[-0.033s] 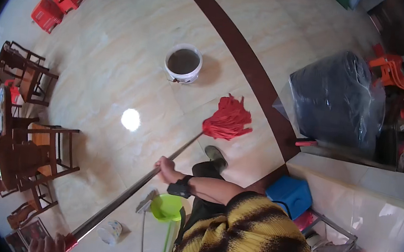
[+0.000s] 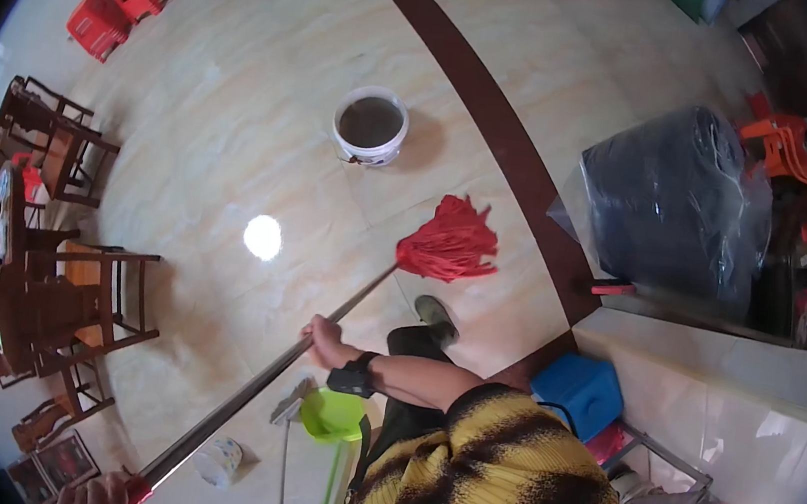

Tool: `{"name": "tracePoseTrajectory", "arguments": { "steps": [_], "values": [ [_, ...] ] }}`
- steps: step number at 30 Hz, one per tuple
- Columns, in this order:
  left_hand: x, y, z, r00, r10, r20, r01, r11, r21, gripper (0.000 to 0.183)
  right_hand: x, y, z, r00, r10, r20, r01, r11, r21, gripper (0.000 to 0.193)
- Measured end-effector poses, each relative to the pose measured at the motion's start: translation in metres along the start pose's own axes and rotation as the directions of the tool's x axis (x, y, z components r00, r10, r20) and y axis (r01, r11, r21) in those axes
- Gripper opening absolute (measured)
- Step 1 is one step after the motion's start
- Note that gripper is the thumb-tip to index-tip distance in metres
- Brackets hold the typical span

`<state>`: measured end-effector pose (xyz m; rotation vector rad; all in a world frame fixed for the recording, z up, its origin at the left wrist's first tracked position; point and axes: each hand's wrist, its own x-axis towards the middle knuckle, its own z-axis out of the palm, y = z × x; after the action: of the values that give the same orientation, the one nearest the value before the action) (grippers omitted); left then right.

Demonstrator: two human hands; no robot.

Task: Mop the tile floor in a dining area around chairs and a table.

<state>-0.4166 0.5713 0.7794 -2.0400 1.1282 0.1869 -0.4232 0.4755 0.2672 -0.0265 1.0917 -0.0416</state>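
A mop with a long metal pole (image 2: pixel 233 405) runs from the lower left up toward the middle, and its red strands (image 2: pixel 450 241) spread on the tiled floor. My right hand (image 2: pixel 325 341), a black band round its wrist, wraps the pole partway along. At the lower left, my left hand (image 2: pixel 98 497) closes around the pole's red upper end, partly cut off by the picture's edge. Beyond the strands stands a white bucket (image 2: pixel 371 157) holding murky, dark water. My shoe (image 2: pixel 436 321) rests on the floor just below the strands.
A green dustpan (image 2: pixel 332 416) and a small pale tub (image 2: pixel 218 462) lie near the pole. Wooden chairs (image 2: pixel 105 301) line the left side, red stools (image 2: pixel 99 25) the far left. On the right are a plastic-wrapped dark bulk (image 2: pixel 671 209) and a blue box (image 2: pixel 579 395).
The mop strands have shifted slightly left, and my right hand has moved a little left with the pole. Both hands keep their hold.
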Motion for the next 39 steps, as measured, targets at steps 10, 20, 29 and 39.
{"name": "tracePoseTrajectory", "arguments": {
  "steps": [10,20,29,39],
  "values": [
    [-0.175,-0.048,0.141,0.840,-0.181,0.511,0.532,0.459,-0.712,0.029,-0.047,0.095,0.023,0.928,0.374,-0.002,-0.347,0.859,-0.377,0.007],
    [-0.099,0.121,0.188,0.618,-0.200,0.761,0.786,0.128,-0.605,0.012,0.002,-0.050,-0.052,0.981,-0.188,-0.036,0.094,0.635,-0.767,0.032],
    [0.173,0.271,0.022,0.929,-0.365,-0.066,0.182,0.603,-0.777,0.014,0.114,-0.372,-0.045,0.855,-0.513,0.075,0.466,0.696,-0.547,0.016],
    [0.282,0.168,-0.210,0.920,0.090,-0.381,-0.233,0.908,-0.348,0.005,0.048,-0.481,-0.031,0.651,-0.720,0.241,0.711,0.689,0.138,0.018]
  ]
}}
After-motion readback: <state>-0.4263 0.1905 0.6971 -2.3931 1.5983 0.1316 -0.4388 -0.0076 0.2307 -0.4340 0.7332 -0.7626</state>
